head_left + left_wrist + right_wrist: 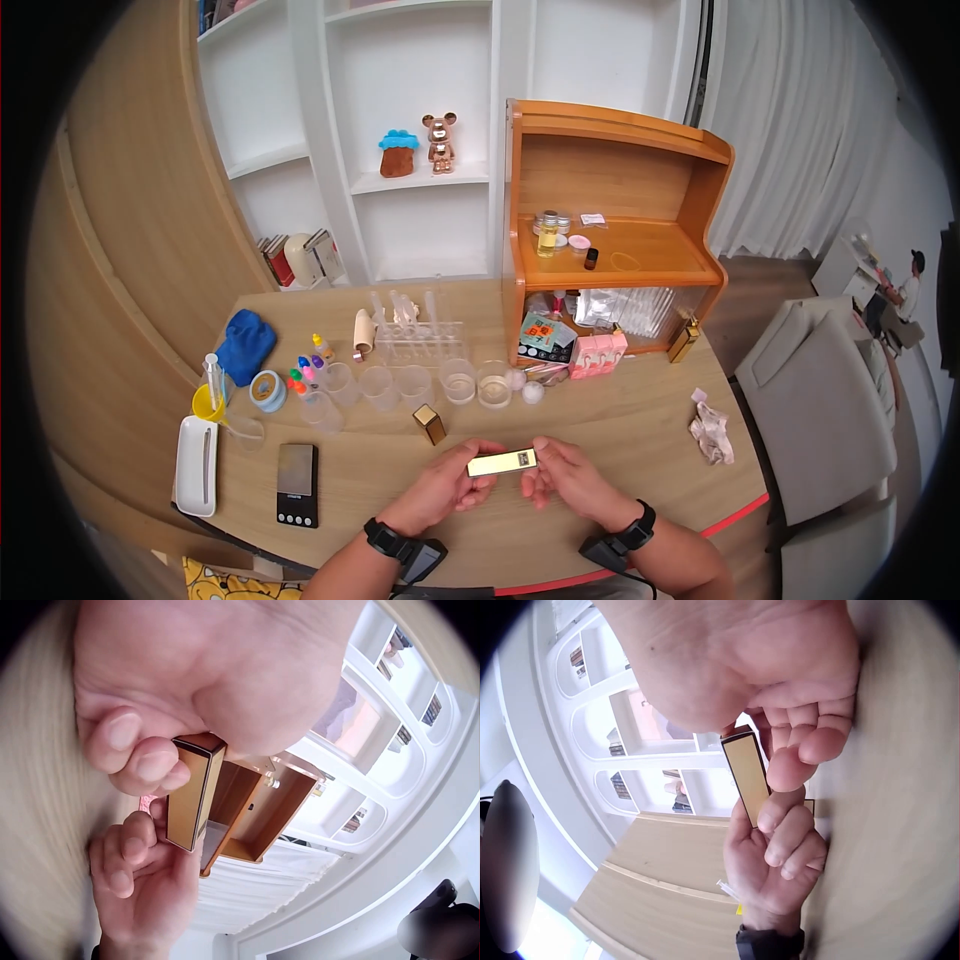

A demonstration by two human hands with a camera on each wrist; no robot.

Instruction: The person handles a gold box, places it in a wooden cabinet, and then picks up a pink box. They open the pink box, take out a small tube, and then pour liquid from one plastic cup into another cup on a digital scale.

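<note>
Both hands hold a slim gold rectangular box (502, 462) level, just above the wooden table (620, 420), near its front edge. My left hand (462, 480) grips the box's left end, thumb and curled fingers around it. My right hand (556, 474) pinches the right end. In the left wrist view the gold box (191, 795) stands between the left hand (150, 757) and the right hand (142, 877). The right wrist view shows the gold box (748, 778) from the other side, held by the right hand (795, 742) and the left hand (776, 859).
A small gold box (430, 424) stands behind the hands. A row of clear cups (400, 385), a test-tube rack (410, 330), a black scale (298, 484), a white tray (196, 466) and a blue cloth (244, 345) lie left. An orange shelf unit (610, 230) stands behind; crumpled paper (712, 430) right.
</note>
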